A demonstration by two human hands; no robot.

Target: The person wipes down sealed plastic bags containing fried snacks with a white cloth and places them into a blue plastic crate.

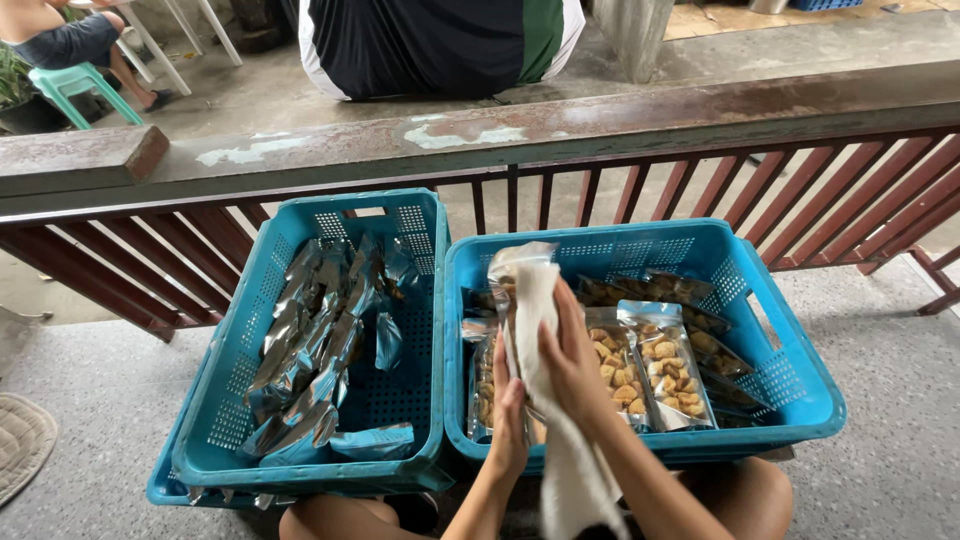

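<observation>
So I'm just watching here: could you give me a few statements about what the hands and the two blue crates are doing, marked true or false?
1. Both hands hold a white cloth around a pouch. True: left hand, right hand.
2. The right crate holds clear-fronted pouches of snacks. True.
3. The left crate is empty. False: it holds silvery pouches.
4. The crates are red. False: both are blue.
5. A railing stands behind the crates. True.
</observation>
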